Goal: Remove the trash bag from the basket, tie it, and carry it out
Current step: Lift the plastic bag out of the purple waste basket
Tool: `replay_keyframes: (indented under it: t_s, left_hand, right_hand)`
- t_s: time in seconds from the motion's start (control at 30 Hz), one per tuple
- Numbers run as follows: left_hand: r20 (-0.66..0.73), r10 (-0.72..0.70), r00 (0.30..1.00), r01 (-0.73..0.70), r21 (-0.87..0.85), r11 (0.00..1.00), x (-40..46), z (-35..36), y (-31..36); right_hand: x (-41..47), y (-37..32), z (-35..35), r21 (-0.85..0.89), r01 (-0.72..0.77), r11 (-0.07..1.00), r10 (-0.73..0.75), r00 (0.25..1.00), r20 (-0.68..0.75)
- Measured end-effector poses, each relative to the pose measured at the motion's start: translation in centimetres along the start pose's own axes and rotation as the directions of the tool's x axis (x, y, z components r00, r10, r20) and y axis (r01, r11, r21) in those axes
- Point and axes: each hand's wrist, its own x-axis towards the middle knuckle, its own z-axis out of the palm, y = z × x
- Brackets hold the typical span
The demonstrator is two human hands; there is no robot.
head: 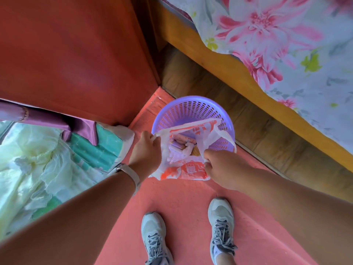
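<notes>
A white plastic trash bag with orange print hangs open above the near side of a purple perforated basket on the red floor. Wrappers and paper scraps show inside the bag. My left hand pinches the bag's left rim. My right hand grips the right rim, pulling the mouth wide. The bag's bottom is lifted clear of the basket's near rim, and its far edge still drapes over the basket's opening.
A red wooden cabinet stands to the left of the basket. A bed with a wooden frame and floral sheet runs along the right. Pale fabric lies at the left. My two grey sneakers stand on the red floor.
</notes>
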Motion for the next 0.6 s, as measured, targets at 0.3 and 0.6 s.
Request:
replay_keyframes:
  t_s: [0.3,0.6]
  left_hand:
    - [0.178,-0.155,0.972,0.175,-0.105,0.979,-0.6,-2.8,2.1]
    - [0.205,-0.168,0.964,0.208,-0.190,0.960,-2.8,-7.8,6.4]
  right_hand:
    - [-2.5,0.1,-3.9,-0.266,0.024,0.964,-0.018,1.000,0.022]
    - [-6.3,0.3,-8.5,-0.516,0.174,0.839,-0.303,0.936,-0.177]
